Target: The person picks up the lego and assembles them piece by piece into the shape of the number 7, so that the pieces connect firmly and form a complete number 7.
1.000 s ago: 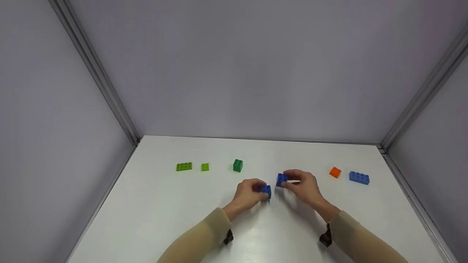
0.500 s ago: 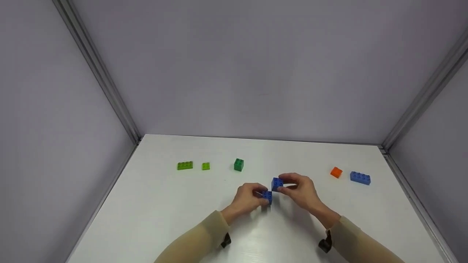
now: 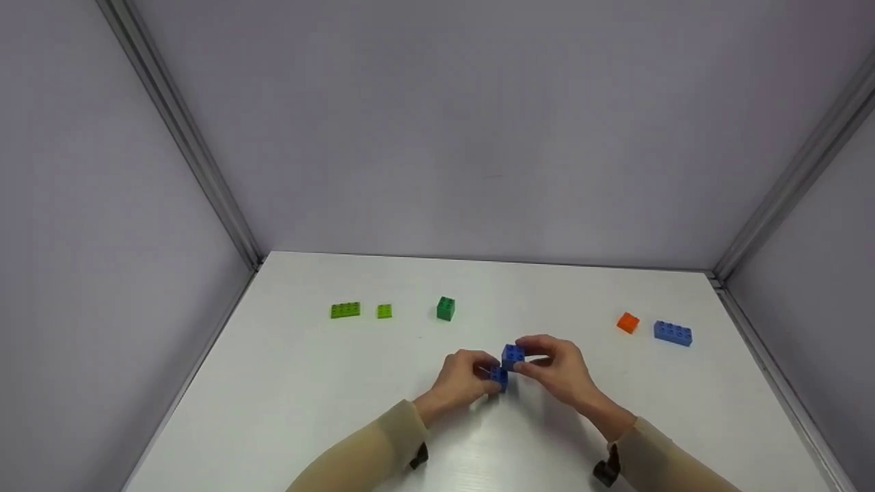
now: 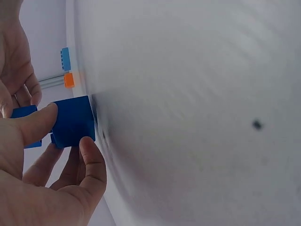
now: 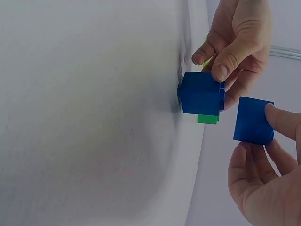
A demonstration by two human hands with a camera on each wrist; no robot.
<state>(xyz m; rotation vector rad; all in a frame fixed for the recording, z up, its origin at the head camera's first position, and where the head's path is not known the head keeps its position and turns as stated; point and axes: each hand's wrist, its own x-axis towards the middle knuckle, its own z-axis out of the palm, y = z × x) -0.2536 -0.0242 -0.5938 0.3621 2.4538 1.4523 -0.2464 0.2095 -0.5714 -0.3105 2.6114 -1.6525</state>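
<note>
Between thumb and fingers my left hand pinches a blue toy brick, studs upward, low at the white tabletop. My right hand pinches a second blue toy brick by its sides, a little higher. In the head view this upper brick overlaps the far edge of the lower one. The right wrist view shows a small gap between the lower brick's studs and the upper brick's underside. Seen from the left wrist, my thumb partly covers the upper brick.
Toward the back left of the table lie a long lime brick, a small lime brick and a green brick. Farther right are an orange brick and a long blue brick. Grey walls enclose the table's sides and back.
My right hand has brought its blue brick left and nearer to me, over the other one. The left hand has shifted slightly toward me, still gripping its brick.
</note>
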